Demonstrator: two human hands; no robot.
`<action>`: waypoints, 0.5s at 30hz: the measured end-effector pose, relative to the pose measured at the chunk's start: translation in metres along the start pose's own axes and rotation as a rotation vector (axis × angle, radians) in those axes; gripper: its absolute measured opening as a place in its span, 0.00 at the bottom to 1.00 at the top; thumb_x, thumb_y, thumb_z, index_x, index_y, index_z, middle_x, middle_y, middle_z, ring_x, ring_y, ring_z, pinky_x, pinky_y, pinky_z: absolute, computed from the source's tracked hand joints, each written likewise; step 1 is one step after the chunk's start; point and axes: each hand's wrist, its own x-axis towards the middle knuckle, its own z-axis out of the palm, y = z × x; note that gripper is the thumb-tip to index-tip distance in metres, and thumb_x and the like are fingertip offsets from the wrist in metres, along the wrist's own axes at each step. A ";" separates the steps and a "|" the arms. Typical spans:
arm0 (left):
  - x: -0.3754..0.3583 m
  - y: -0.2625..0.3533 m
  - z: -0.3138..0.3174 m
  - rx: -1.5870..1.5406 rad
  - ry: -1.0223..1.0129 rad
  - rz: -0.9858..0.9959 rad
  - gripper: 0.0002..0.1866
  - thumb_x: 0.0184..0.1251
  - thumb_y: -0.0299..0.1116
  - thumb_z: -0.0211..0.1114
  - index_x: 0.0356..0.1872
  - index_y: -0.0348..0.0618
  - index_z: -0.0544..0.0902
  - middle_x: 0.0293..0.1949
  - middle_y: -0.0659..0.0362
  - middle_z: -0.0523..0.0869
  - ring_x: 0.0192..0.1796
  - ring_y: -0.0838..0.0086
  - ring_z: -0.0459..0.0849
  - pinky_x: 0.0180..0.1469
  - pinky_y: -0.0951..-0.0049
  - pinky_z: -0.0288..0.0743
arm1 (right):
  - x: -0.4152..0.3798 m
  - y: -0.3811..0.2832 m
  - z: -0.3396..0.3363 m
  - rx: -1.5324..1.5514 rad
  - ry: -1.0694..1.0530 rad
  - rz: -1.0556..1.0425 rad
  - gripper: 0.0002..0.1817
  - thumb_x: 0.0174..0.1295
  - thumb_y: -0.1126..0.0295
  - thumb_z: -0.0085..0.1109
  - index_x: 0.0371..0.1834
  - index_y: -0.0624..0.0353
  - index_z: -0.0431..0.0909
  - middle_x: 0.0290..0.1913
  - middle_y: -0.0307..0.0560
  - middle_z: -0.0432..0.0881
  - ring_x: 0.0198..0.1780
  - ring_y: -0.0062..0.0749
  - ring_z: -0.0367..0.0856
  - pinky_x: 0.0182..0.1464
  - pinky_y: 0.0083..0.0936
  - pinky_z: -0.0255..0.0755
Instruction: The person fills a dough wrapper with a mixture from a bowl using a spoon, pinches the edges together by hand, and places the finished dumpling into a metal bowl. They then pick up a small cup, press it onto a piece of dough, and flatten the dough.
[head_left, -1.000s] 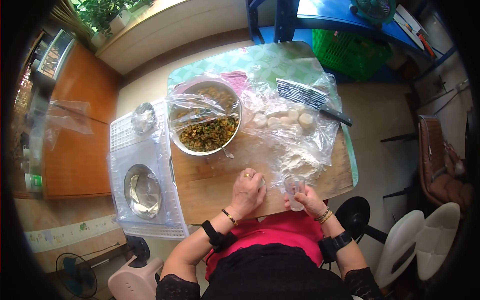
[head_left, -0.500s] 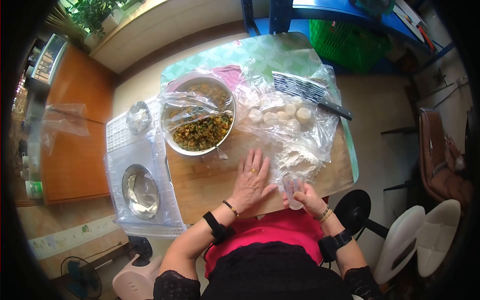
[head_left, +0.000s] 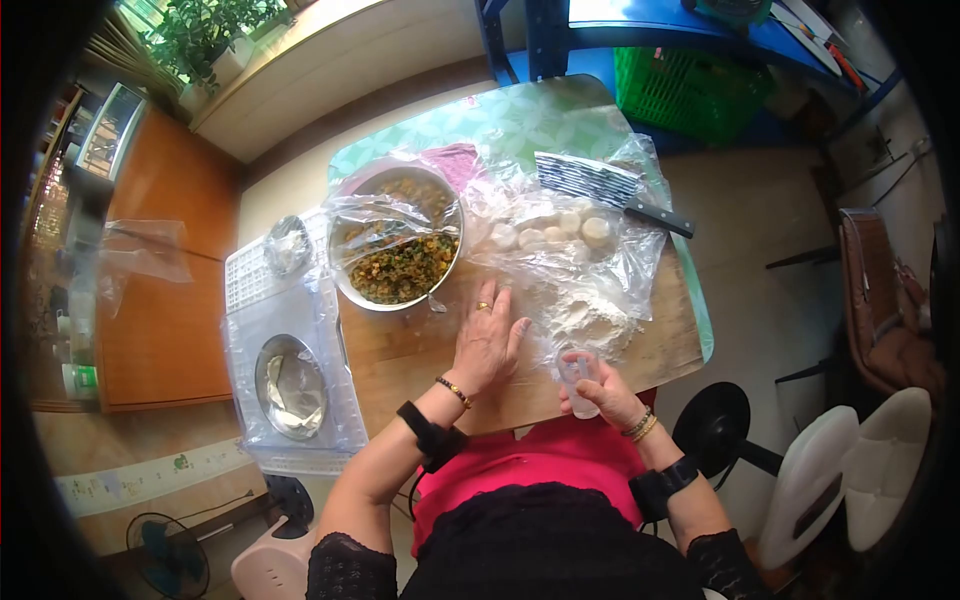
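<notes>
My left hand rests on the wooden board, its fingers stretched out and pointing away from me. Nothing shows in its grasp. In my right hand, at the board's near edge, is a small clear cup, with my fingers and thumb wrapped round it. Just beyond the cup lies a heap of white flour. Several pale dough pieces sit farther back under clear plastic. Left of them stands a metal bowl of chopped filling, partly covered with plastic film.
A cleaver with a black handle lies on the plastic at the back right. To the left, a plastic-covered white rack holds a round metal dish with pale dough strips. A green basket sits beyond the table.
My left hand has shifted slightly left and toward the bowl, its fingers drawn closer together. My right hand still holds the cup, hardly moved. The whole view has turned a little.
</notes>
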 end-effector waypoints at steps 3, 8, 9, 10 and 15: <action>0.005 0.000 0.016 0.165 0.064 0.012 0.30 0.66 0.42 0.60 0.63 0.30 0.69 0.69 0.35 0.61 0.73 0.43 0.56 0.73 0.45 0.47 | 0.001 0.003 -0.003 0.028 -0.014 -0.011 0.34 0.58 0.54 0.70 0.60 0.61 0.67 0.43 0.47 0.80 0.41 0.32 0.84 0.46 0.29 0.81; 0.002 -0.008 0.025 0.248 0.095 0.022 0.32 0.66 0.47 0.60 0.63 0.33 0.69 0.71 0.38 0.59 0.76 0.47 0.49 0.74 0.42 0.37 | 0.002 0.007 -0.009 -0.064 -0.055 0.012 0.27 0.60 0.64 0.66 0.60 0.61 0.67 0.48 0.48 0.79 0.44 0.33 0.84 0.48 0.31 0.80; 0.003 -0.008 0.024 0.256 0.093 0.025 0.32 0.66 0.48 0.60 0.64 0.33 0.69 0.72 0.39 0.59 0.76 0.48 0.49 0.75 0.43 0.37 | 0.004 0.007 -0.010 -0.070 -0.065 0.008 0.27 0.60 0.64 0.66 0.60 0.61 0.67 0.48 0.48 0.79 0.44 0.33 0.84 0.48 0.31 0.80; 0.004 -0.007 0.023 0.263 0.091 0.030 0.33 0.66 0.48 0.60 0.64 0.33 0.69 0.72 0.39 0.59 0.76 0.48 0.49 0.75 0.43 0.37 | 0.005 0.009 -0.012 -0.049 -0.067 0.026 0.29 0.60 0.65 0.66 0.61 0.60 0.65 0.47 0.48 0.79 0.44 0.32 0.84 0.48 0.32 0.80; 0.009 0.001 0.018 0.273 0.057 -0.012 0.34 0.64 0.46 0.62 0.65 0.32 0.67 0.71 0.39 0.59 0.75 0.46 0.51 0.75 0.46 0.40 | 0.001 0.006 -0.006 0.000 -0.076 -0.021 0.33 0.60 0.67 0.65 0.67 0.58 0.61 0.46 0.49 0.78 0.43 0.32 0.84 0.49 0.33 0.80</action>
